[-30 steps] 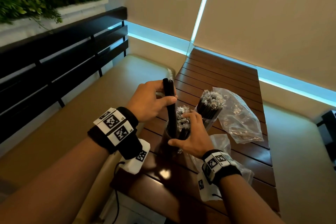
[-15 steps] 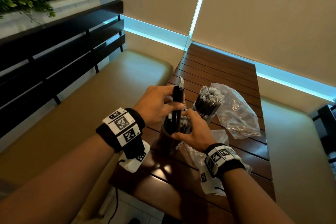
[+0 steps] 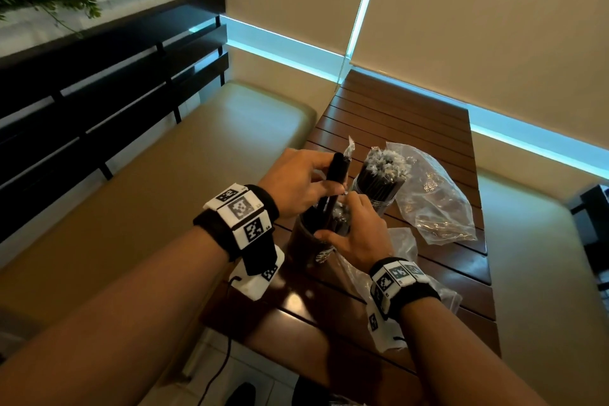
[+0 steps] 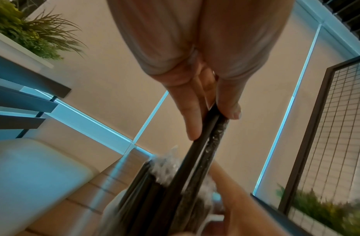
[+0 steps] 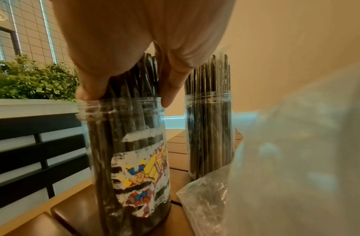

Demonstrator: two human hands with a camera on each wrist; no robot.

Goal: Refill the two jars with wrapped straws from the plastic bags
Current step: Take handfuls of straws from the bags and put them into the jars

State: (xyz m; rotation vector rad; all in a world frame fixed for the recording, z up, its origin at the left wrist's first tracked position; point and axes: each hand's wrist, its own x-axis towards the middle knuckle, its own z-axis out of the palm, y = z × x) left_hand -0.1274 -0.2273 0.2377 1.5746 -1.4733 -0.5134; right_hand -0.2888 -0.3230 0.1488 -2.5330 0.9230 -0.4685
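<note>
My left hand (image 3: 331, 186) pinches a few black wrapped straws (image 3: 336, 171) between thumb and fingers (image 4: 188, 115); the straws (image 4: 203, 153) slant down into the mouth of the near jar (image 3: 306, 241). My right hand (image 3: 354, 227) cups the straw bundle (image 5: 134, 83) standing in that clear, cartoon-labelled near jar (image 5: 132, 159), with thumb and a finger touching its rim. Behind it the far jar (image 3: 375, 194) (image 5: 209, 127) stands packed with black straws.
A crumpled clear plastic bag (image 3: 435, 204) lies right of the far jar, and another bag (image 5: 286, 159) lies under my right wrist. The jars stand on a slatted wooden table (image 3: 395, 115). A padded bench (image 3: 197, 158) with a black slatted back runs along the left.
My left hand has carried the straws right and down, so their lower ends now reach the near jar's mouth. My right hand stays on that jar's straws.
</note>
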